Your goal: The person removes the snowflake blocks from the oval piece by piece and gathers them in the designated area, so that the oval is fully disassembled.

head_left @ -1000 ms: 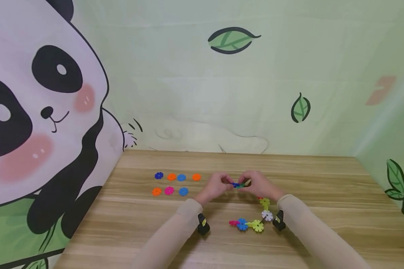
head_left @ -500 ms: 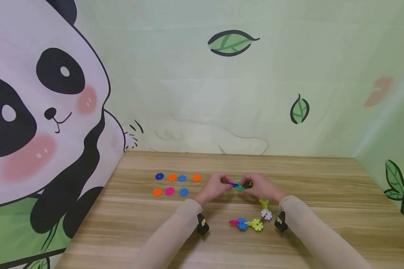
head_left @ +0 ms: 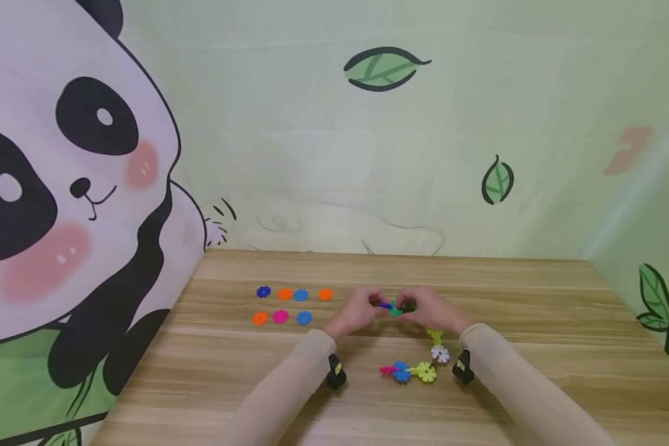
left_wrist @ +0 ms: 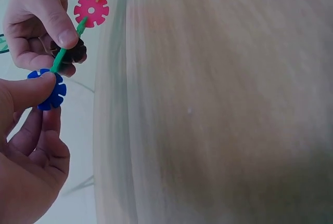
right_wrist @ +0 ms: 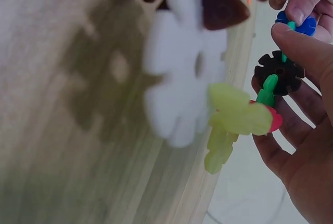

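My left hand (head_left: 362, 310) pinches a dark blue notched snowflake disc (left_wrist: 58, 95) between thumb and fingers. The disc meets a green disc (head_left: 394, 308) seen edge-on in the left wrist view. My right hand (head_left: 426, 306) pinches the chain around that green disc and a dark brown disc (right_wrist: 280, 73). Beyond these, the chain runs through a second green disc (right_wrist: 267, 91), a red disc (left_wrist: 98, 7), yellow pieces (head_left: 435, 336) and a white disc (head_left: 440, 354). Near the white one, a yellow-green disc (head_left: 426, 371), a light blue disc (head_left: 401, 371) and a pink disc (head_left: 387, 370) are joined in line.
Loose discs lie at the left in two rows: dark blue (head_left: 264, 292), orange (head_left: 285, 293), light blue (head_left: 300, 295) and another orange (head_left: 326, 293) behind; orange (head_left: 260, 318), pink (head_left: 280, 316) and light blue (head_left: 303, 318) in front. The wooden table (head_left: 223, 384) meets a printed backdrop.
The green disc between my hands shows more of its face than a second ago. The red piece by my right hand is now hidden in the head view, and the white disc has shifted slightly.
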### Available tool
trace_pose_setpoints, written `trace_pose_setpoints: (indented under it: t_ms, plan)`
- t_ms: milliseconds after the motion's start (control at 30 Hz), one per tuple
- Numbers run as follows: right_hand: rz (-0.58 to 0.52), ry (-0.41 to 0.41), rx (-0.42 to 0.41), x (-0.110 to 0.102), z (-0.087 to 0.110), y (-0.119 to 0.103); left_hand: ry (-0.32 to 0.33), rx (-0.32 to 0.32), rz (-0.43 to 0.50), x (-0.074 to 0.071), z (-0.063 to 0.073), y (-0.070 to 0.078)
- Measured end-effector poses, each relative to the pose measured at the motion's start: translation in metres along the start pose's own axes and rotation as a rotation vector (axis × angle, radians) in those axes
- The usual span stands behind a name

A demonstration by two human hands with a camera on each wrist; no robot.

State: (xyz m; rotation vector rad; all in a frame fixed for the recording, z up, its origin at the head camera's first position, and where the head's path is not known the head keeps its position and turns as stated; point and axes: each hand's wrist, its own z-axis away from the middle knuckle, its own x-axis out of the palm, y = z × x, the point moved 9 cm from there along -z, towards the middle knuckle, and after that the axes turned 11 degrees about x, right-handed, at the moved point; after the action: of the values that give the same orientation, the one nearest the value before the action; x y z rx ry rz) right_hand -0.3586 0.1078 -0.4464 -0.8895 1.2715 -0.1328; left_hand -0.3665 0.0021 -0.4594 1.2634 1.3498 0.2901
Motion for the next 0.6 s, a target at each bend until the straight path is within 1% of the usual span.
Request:
trace_pose_setpoints:
  t_ms: [200, 367, 500, 600]
  plan:
    - [0.002, 0.001, -0.004, 0.0007, -0.0013, -0.0019, 0.005, 0.033, -0.007, -0.0021, 0.0003, 0.0021]
    - [0.002, 0.011, 0.005, -0.0012, -0.0016, -0.0015, 0.018, 0.032, -0.011, -0.0033, -0.0003, 0.0028]
    - [-0.008, -0.003, 0.019, -0.0004, -0.0025, 0.0002, 0.027, 0.038, -0.005, -0.0042, -0.0005, 0.0024]
    - [-0.015, -0.01, 0.021, 0.0007, -0.0029, 0.0023, 0.033, 0.043, -0.024, -0.005, -0.0004, 0.0013]
